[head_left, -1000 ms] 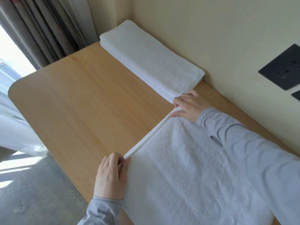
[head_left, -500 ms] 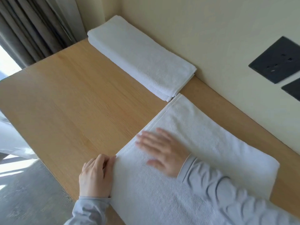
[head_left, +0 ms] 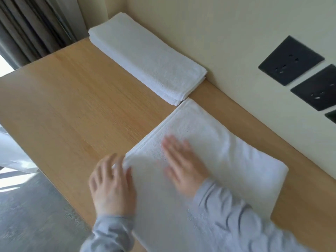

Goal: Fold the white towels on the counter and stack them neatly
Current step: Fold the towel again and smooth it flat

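At lower left of the frame, the left hand point(head_left: 112, 186) rests fingers spread at the near corner of the half-folded towel point(head_left: 227, 160), pinching nothing that I can make out through the blur. At centre, the right hand point(head_left: 183, 162) lies flat and wide on that towel. Toward the upper middle, the folded stack point(head_left: 145, 57) sits against the wall, its corner almost touching. Uneven pressing could skew the layers, spoiling the next fold.
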